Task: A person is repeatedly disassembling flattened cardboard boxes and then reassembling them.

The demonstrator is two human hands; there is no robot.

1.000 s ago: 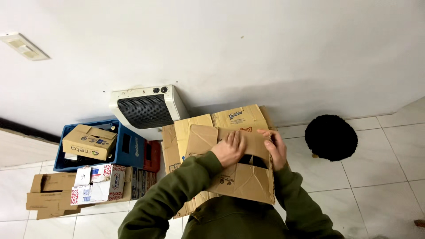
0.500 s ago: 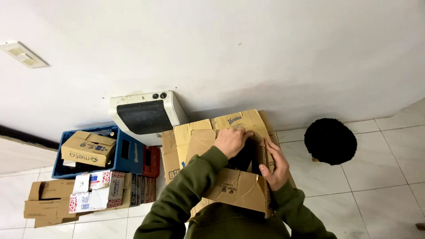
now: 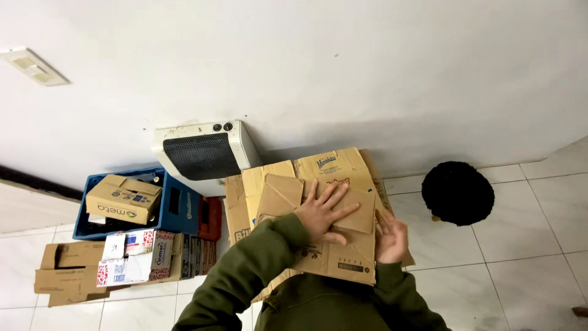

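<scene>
A brown cardboard box (image 3: pixel 340 257) sits in front of me on a stack of flattened cardboard (image 3: pixel 334 165) that leans toward the white wall. Its top flaps are folded down. My left hand (image 3: pixel 321 214) lies flat on the flaps with fingers spread, the green sleeve reaching in from the lower left. My right hand (image 3: pixel 392 236) rests against the box's right edge with fingers extended, not wrapped around anything.
A white heater with a dark grille (image 3: pixel 205 153) stands against the wall. Left of it, a blue crate (image 3: pixel 177 208) holds a small carton (image 3: pixel 122 199). Small packages and flat cartons (image 3: pixel 104 266) lie on the tiled floor. A black round object (image 3: pixel 457 193) sits at right.
The box's dark opening has been covered as the flaps went down. My left hand moved from the flap edge to lie flat on top. My right hand slid to the box's right side.
</scene>
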